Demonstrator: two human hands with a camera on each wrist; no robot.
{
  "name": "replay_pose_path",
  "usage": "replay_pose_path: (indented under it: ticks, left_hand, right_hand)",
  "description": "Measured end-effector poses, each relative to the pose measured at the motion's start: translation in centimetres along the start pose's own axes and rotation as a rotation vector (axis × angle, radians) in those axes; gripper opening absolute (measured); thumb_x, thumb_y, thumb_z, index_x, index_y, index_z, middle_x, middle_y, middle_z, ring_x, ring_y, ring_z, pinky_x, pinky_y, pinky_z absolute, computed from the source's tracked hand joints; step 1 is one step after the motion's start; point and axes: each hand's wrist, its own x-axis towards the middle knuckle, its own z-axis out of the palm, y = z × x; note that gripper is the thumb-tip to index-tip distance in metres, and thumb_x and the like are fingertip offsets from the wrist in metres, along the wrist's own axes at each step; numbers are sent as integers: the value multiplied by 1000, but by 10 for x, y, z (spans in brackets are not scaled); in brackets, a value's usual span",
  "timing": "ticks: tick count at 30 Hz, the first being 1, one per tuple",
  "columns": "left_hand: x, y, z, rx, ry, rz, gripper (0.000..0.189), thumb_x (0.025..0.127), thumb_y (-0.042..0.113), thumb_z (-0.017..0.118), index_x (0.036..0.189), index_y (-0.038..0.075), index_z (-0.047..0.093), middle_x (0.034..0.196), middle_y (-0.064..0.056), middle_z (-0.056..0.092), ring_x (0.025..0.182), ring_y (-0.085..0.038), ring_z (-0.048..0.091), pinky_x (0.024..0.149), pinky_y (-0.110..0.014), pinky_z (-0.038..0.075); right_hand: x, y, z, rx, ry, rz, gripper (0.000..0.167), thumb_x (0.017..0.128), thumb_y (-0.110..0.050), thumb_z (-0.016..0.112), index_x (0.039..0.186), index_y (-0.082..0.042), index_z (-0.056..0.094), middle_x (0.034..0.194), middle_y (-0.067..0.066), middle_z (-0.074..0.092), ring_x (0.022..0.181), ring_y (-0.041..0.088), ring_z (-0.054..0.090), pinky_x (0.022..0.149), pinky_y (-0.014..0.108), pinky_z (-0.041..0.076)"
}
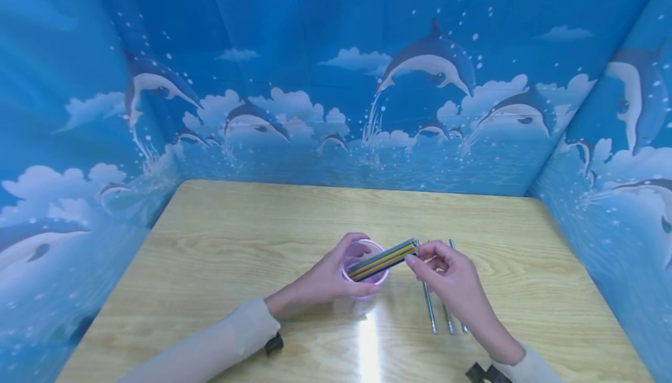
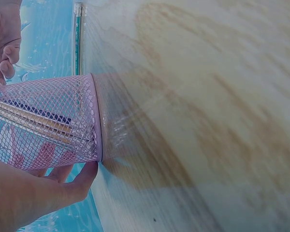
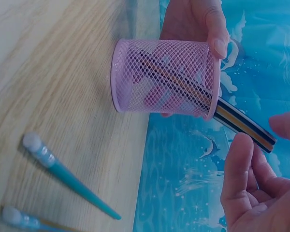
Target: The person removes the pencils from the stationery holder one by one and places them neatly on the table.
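My left hand (image 1: pixel 336 272) grips a pink mesh pen cup (image 3: pixel 164 77) from its side, fingers curled round the wall. The cup stands upright on the table. A bundle of striped pencils (image 1: pixel 383 260) leans inside it, the upper ends sticking out past the rim towards the right. At those ends is my right hand (image 1: pixel 451 275), thumb and fingers spread around them; in the right wrist view the thumb (image 3: pixel 286 125) stands apart from the pencils. Beneath and beside this hand lie loose green pencils (image 3: pixel 79 186) with white erasers on the table.
The wood-grain table (image 1: pixel 236 225) carries the cup and the loose pencils. Blue curtains (image 1: pixel 294 51) printed with dolphins hang behind it and at both sides. A bright light reflection (image 1: pixel 368 348) shows near the front of the tabletop.
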Motion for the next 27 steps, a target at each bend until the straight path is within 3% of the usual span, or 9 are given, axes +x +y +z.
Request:
replay_pose_path:
  ticks: [10, 19, 27]
  left_hand:
    - [0, 0, 0, -2, -8, 23, 88, 86, 24, 96, 155, 37, 42, 145, 5, 63, 135, -20, 61, 114, -43, 50]
    - [0, 0, -1, -8, -11, 29, 86, 87, 24, 95, 154, 38, 44, 144, 5, 63, 135, -20, 61, 120, -55, 42]
    - [0, 1, 0, -3, -13, 47, 89, 86, 20, 96, 155, 35, 42, 143, 3, 64, 134, -22, 62, 115, -45, 49]
  right_hand:
    - [0, -3, 4, 65, 24, -33, 16, 101, -12, 80, 109, 0, 75, 92, 12, 73, 72, 15, 68, 61, 32, 64]
    - [2, -3, 6, 24, 35, -4, 20, 101, -19, 82, 109, -3, 76, 98, 13, 74, 76, 17, 69, 62, 32, 64]
    - [3, -7, 8, 30, 66, -39, 14, 101, -13, 80, 110, -3, 75, 96, 11, 74, 75, 15, 69, 60, 29, 63]
